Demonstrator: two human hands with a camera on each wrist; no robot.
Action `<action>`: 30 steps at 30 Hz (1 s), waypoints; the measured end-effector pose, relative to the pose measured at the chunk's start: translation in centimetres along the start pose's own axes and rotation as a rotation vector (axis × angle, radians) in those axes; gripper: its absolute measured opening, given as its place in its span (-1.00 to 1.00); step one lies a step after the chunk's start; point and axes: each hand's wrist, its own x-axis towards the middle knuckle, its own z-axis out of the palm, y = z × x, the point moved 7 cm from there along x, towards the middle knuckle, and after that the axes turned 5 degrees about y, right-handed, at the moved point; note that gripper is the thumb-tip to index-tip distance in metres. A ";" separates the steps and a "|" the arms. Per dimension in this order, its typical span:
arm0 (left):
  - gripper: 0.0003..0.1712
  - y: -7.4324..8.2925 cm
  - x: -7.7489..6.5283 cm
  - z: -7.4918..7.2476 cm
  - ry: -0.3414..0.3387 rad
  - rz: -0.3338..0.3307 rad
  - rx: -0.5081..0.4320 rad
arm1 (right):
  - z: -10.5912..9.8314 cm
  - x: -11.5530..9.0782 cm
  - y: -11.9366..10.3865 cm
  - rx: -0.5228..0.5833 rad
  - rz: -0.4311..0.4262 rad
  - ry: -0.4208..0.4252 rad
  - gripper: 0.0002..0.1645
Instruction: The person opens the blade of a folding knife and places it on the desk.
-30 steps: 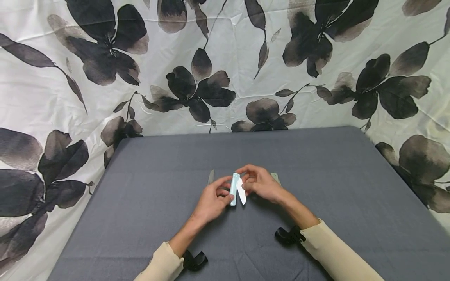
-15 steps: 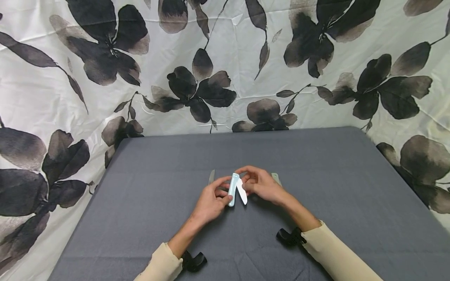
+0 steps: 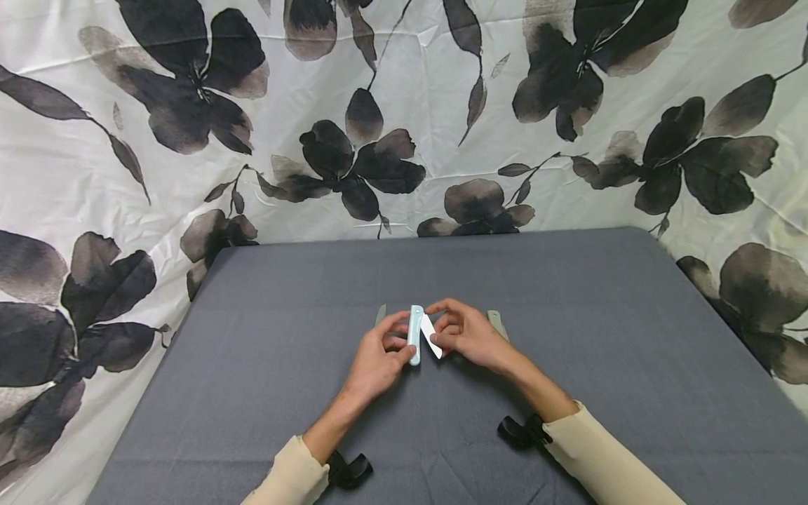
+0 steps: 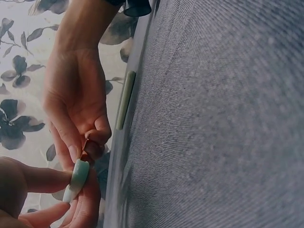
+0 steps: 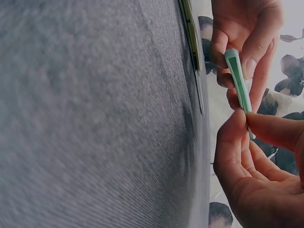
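A folding knife (image 3: 414, 335) with a pale blue handle is held up over the middle of the table, its white blade (image 3: 431, 335) swung partway out at an angle. My left hand (image 3: 376, 358) grips the handle between thumb and fingers. With thumb and fingertips, my right hand (image 3: 469, 335) pinches the blade. In the right wrist view the slotted handle (image 5: 237, 76) points up and away, and the right fingers (image 5: 230, 133) hold the blade near its lower end. From the left wrist, the handle (image 4: 78, 178) shows end-on between the left fingers.
Behind the left hand a second knife's grey blade (image 3: 381, 313) lies on the grey cloth-covered table (image 3: 315, 280). A sage green handle (image 3: 495, 321) lies behind the right hand. Flowered fabric (image 3: 404, 105) hangs along the table's far side.
The blade has swung further out from the handle, widening the angle between them. Both hands have shifted slightly; the knife has moved a little left and away.
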 end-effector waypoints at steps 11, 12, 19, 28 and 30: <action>-0.34 -0.4 0.1 0.0 -0.011 0.001 0.010 | -0.2 -0.1 0.0 0.020 -0.005 0.007 -0.51; -0.35 -0.3 0.1 0.0 -0.014 0.003 0.008 | -0.2 -0.1 0.0 0.023 -0.006 0.009 -0.52; -0.34 -0.1 0.1 -0.3 -0.020 0.010 0.018 | -0.2 0.0 -0.2 0.043 -0.035 0.007 -0.55; -0.34 -0.5 -0.5 -0.3 -0.053 0.034 0.028 | -0.3 -0.4 0.5 0.017 -0.034 0.012 -0.55; -0.34 -0.6 -0.6 -0.3 -0.060 0.035 0.033 | -0.4 -0.6 0.6 0.011 -0.036 0.011 -0.55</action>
